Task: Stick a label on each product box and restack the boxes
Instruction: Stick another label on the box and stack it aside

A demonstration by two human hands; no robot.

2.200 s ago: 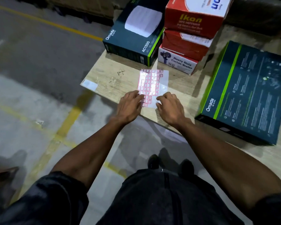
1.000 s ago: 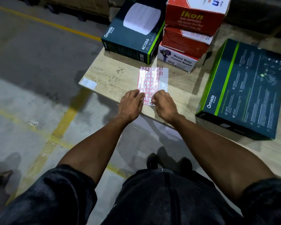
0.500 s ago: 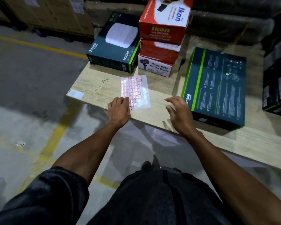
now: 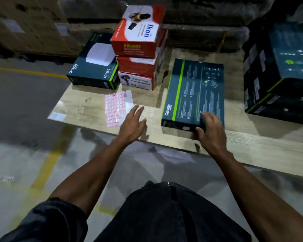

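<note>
Right hand: the right hand (image 4: 211, 130) is gripping the near corner of the flat Omada box (image 4: 194, 91), fingers on top, thumb against its front edge.
Left hand: the left hand (image 4: 132, 125) is hovering with fingers straight, holding nothing.
Label sheet: the label sheet (image 4: 116, 108) is lying just left of the left hand's fingertips.
Flat box: it is lying on the wooden board (image 4: 252, 151), extending away from the right hand.
Stack: the red Ikon boxes (image 4: 138, 48) are sitting beyond the left hand.

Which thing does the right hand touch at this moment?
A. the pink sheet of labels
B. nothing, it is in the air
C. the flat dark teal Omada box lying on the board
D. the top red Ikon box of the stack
C: the right hand rests on the near corner of the flat dark teal Omada box, fingers on its top and thumb at its front edge.
</note>
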